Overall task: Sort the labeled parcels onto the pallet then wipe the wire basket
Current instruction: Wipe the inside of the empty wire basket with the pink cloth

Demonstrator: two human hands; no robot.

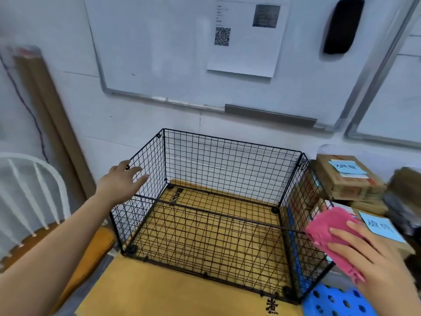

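Basket, black wire and open at the top, stands on a flat sheet of cardboard against the wall, with nothing inside it. The left hand reaches to the upper edge of its left panel, fingers spread and straight and gripping nothing; from here I cannot tell whether the fingertips touch the wire. The right hand lies flat over a pink cloth, fingers extended, pressing it against the top of the basket's right side; part of the cloth hangs down below the hand.

Just beside the basket on the right, brown parcels are stacked, the top one bearing a blue label. A second blue label shows on a nearer parcel just past the right hand's fingers. A corner of the blue pallet, with holes in it, shows at the basket's near right corner.

A white chair stands to the left. On the wall above hangs a whiteboard with a printed sheet stuck to it.
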